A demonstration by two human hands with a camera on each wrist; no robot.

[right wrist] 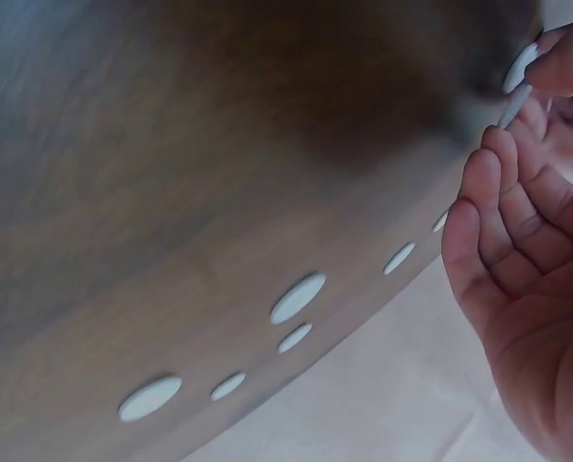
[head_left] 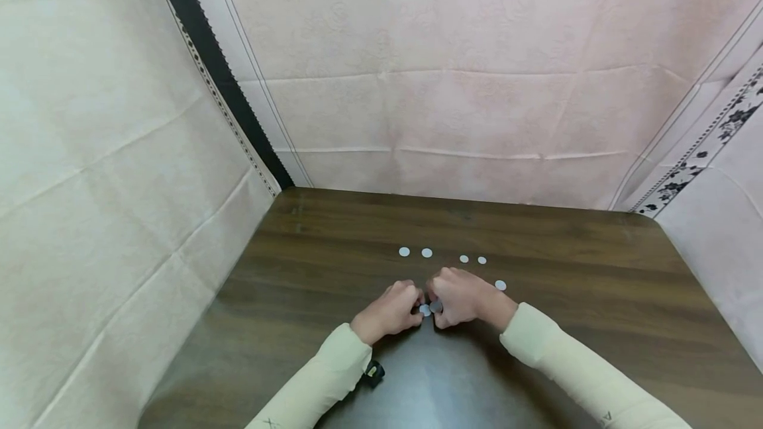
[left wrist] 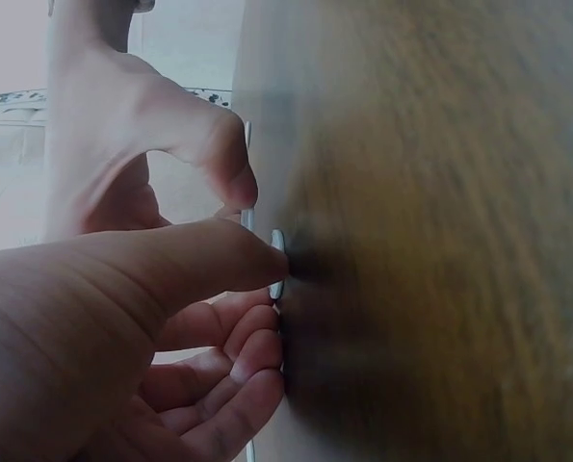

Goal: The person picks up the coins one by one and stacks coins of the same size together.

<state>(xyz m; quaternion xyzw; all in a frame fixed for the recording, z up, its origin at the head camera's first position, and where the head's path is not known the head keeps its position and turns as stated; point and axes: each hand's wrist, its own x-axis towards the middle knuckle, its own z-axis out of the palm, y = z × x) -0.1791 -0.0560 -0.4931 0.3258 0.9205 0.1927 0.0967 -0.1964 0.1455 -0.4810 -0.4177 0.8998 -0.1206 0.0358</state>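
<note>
Both hands meet near the middle of the table, their fingertips almost together. My left hand (head_left: 390, 310) pinches a small flat white disc (head_left: 425, 310) between thumb and curled fingers; in the left wrist view this disc (left wrist: 277, 265) stands on edge under the thumb, close to the wood. Just right of it, my right hand (head_left: 461, 296) pinches a second disc (head_left: 437, 306), which looks greyer and tilted. The right wrist view shows that second disc (right wrist: 515, 106) edge-on at the fingertips. The palms hide part of both discs.
Several white discs lie on the brown wooden table (head_left: 298, 250) beyond the hands, among them one disc (head_left: 404, 251) at the left and one disc (head_left: 500, 285) beside the right wrist. Pale cloth (head_left: 447, 118) hangs behind the table. A black device (head_left: 374, 373) sits by the left sleeve.
</note>
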